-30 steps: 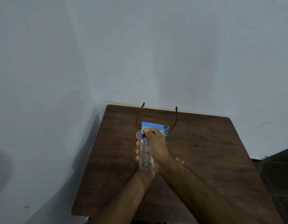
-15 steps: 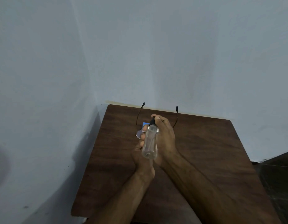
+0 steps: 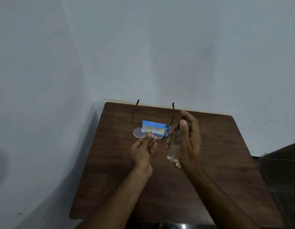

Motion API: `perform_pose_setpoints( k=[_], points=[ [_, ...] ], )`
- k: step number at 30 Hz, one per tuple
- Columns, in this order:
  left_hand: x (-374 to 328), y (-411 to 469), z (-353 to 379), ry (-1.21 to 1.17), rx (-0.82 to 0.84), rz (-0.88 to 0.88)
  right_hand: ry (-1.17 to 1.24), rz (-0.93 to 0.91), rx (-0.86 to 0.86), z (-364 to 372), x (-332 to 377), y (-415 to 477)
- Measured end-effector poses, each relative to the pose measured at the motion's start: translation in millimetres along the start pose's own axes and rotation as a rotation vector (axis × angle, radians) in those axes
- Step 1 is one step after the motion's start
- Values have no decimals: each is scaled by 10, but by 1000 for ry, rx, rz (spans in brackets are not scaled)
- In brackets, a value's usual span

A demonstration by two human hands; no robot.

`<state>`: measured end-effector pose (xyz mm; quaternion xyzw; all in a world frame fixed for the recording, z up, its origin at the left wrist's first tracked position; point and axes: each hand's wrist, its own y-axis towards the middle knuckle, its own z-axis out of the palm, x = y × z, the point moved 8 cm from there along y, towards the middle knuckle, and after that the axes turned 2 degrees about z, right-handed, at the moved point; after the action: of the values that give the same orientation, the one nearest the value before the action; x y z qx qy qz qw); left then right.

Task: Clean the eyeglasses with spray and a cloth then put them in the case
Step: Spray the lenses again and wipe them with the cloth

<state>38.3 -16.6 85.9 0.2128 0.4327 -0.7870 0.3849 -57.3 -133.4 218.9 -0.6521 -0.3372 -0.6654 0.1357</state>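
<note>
L hand (image 3: 141, 152) pinches eyeglasses (image 3: 139, 132) at bridge (prob. light, fragile wire frame, so keep off lenses); R hand (image 3: 190, 142), at their 3 o'clock, grips slick-looking spray bottle (image 3: 174, 145).

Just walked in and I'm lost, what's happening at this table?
A person is cleaning eyeglasses. The left hand holds them by the bridge over a wooden table, temples unfolded, pointing at the wall. The right hand holds a clear spray bottle beside them, blurred. A blue box lies behind the lenses. No cloth is in view.
</note>
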Motion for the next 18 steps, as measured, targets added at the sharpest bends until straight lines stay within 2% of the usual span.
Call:
perform_pose_setpoints(
  k=[5, 9, 12, 18],
  points=[
    [-5, -32, 21, -6, 14, -20, -324, 73, -225, -826, -702, -3],
    [26, -62, 29, 20, 15, -52, -486, 266, -229, -1202, -1421, 15],
    [60, -58, 15, 55, 9, -61, -558, 312, -176, -1316, -1731, 20],
    [139, -54, -1, 94, 3, -90, -533, 446, -157, -1419, -2198, -17]
  ],
)
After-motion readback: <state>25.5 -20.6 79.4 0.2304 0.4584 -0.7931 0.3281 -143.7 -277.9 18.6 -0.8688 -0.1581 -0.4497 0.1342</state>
